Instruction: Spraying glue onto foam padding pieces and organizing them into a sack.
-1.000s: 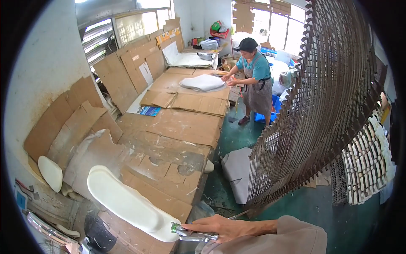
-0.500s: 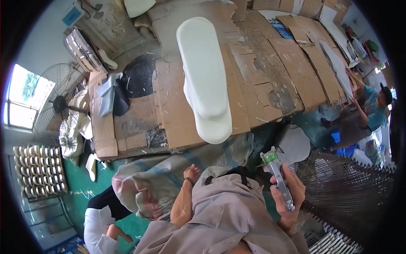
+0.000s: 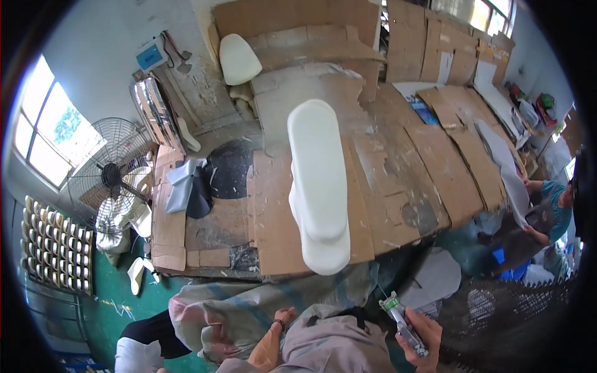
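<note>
My right hand [image 3: 423, 339] is closed around a grey metal spray gun [image 3: 404, 324] with a green ring near its tip, held off the right side of my lap. A thin pale streak shows just off that tip. Beside my lap on the left, my left hand [image 3: 285, 316] is loosely curled, with nothing visible in it. In front of me, a long white foam cushion [image 3: 317, 174] lies on the cardboard-covered table [image 3: 273, 236]. Its rounded near end overhangs a lower, lobed part. A striped woven cloth [image 3: 249, 304] hangs below the table's front edge.
Grey fabric [image 3: 186, 189] lies at the table's left, near a standing fan [image 3: 111, 174]. A rack of curved pieces [image 3: 56, 248] stands far left. At right, a co-worker [image 3: 547, 214] holds a grey sheet [image 3: 507, 168]. Dark mesh [image 3: 497, 317] spreads beside my right hand.
My view has tilted up, so the table and cushion sit lower in the picture. The spray gun stays in my right hand. At right, the co-worker's sheet has shifted toward them.
</note>
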Motion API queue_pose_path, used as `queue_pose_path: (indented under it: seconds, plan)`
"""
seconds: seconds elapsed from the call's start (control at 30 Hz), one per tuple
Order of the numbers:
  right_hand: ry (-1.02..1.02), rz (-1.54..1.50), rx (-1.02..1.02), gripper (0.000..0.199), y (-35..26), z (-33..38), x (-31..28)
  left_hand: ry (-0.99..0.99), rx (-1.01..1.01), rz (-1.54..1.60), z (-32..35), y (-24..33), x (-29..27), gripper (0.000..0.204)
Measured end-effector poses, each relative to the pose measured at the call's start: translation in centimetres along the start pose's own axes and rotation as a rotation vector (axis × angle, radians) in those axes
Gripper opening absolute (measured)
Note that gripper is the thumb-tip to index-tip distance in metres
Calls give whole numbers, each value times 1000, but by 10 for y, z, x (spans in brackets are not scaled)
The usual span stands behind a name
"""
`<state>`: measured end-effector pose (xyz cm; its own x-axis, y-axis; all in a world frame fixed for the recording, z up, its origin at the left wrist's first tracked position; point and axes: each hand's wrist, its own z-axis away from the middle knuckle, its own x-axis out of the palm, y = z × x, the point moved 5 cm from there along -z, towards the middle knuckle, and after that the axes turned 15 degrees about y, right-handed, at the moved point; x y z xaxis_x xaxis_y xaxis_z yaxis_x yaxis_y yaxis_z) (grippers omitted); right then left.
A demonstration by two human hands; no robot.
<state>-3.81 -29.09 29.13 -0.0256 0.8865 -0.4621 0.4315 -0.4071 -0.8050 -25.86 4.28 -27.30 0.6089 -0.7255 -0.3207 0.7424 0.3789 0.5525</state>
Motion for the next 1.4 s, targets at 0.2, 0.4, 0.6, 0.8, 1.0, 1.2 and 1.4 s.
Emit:
queue_pose_path:
  seconds: [0.2,0.4,0.6,0.8,1.0,1.2,1.4]
  plan:
    - [-89,10,-4,53,10,19,-11,-58,-12,84,23,18,3,27]
    - [-70,-76,18,55,13,24,-19,-65,76,204,63,97,16,34]
    - [-89,44,72,53,19,24,-29,-103,264,573,97,215,48,29]
    - [-127,38,126,53,21,19,-39,-88,392,712,112,304,84,44]
    - [134,-9,-15,54,25,-10,-37,-59,293,707,122,334,114,62]
    - [151,-86,10,49,39,-24,-32,135,237,644,118,340,123,39]
    - [149,-156,86,51,36,-40,-8,-193,430,1108,171,388,138,64]
